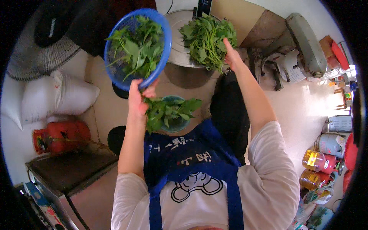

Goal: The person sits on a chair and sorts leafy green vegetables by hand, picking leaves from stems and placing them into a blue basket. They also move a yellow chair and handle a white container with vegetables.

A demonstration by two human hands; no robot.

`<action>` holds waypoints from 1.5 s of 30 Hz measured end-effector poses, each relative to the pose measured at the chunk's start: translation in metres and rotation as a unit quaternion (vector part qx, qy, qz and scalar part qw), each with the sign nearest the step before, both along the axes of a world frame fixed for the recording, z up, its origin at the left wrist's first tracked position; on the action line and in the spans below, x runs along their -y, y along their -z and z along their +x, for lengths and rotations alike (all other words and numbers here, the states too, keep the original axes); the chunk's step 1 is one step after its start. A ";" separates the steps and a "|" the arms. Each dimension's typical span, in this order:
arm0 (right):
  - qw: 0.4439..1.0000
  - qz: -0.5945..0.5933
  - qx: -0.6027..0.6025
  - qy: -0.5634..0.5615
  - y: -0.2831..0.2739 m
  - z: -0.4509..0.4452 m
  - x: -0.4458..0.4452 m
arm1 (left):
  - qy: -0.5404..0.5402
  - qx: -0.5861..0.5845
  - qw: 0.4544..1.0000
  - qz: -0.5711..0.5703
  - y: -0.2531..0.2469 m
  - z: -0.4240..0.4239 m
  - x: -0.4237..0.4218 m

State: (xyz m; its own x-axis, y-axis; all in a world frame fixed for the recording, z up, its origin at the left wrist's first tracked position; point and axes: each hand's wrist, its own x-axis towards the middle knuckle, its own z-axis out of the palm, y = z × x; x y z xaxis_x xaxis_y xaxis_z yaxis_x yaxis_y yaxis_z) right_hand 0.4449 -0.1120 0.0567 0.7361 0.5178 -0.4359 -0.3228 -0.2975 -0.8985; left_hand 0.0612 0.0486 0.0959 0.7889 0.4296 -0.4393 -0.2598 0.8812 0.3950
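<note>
My left hand [141, 96] grips the near rim of a blue plastic colander [168, 43], which is tilted and holds leafy green stems [138, 49]. More leafy greens [161, 112] lie beside that hand, over a small green basin [179, 126] below; whether the hand holds them too I cannot tell. My right hand [232, 56] is at the right side of a large bunch of leafy greens [208, 43], thumb up against the leaves, its other fingers partly hidden. The bunch is above a round metal lid [175, 34] on a large pot [187, 76].
A dark upright device stands behind the lid. At left are a fan [43, 63], white sacks [72, 95], a red gas cylinder [69, 135] and a dark-topped cabinet [72, 169]. A grey machine [306, 46] stands at right, with oil bottles [313, 159] and gas cylinders lower down.
</note>
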 end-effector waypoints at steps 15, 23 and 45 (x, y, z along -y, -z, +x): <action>0.990 -0.027 0.114 0.073 0.040 -0.032 -0.042 | 0.076 -0.195 0.975 0.075 0.020 0.237 -0.060; 0.978 -0.002 0.030 0.208 -0.008 -0.050 -0.062 | 0.125 -0.255 0.958 0.032 0.012 0.250 -0.048; 0.868 0.336 -0.364 0.023 -0.199 -0.128 -0.004 | 0.092 -0.454 0.877 0.125 -0.270 0.128 0.021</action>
State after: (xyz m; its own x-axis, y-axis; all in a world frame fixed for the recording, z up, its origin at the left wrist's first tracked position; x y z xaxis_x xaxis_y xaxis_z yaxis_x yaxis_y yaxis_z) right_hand 0.3169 -0.1075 0.2557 0.4189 0.8121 -0.4061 -0.8759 0.2434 -0.4167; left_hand 0.1889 0.0277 0.3663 0.2281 0.5047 -0.8326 0.3989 0.7317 0.5527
